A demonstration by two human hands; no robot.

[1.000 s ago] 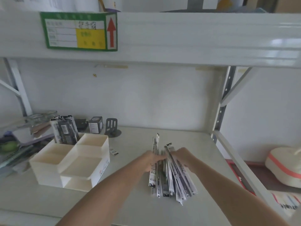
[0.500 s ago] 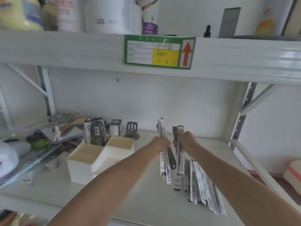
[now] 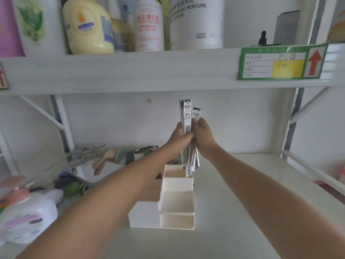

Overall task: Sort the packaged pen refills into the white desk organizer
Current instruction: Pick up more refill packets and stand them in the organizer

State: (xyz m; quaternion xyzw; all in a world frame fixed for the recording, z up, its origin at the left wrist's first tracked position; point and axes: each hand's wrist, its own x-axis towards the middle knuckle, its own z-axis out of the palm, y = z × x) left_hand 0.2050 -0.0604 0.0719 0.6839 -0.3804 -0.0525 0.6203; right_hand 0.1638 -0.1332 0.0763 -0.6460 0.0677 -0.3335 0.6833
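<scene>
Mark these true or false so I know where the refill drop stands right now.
1. Both hands grip one bundle of packaged pen refills. True.
2. The bundle lies flat on the shelf. False: it is held upright, lower ends at the tall back compartment of the white plastic desk organizer.
3. The left hand is empty. False: it clasps the bundle beside the right hand.
4. The organizer's low front compartment looks empty. True.
5. Bottles stand on the upper shelf. True.
</scene>
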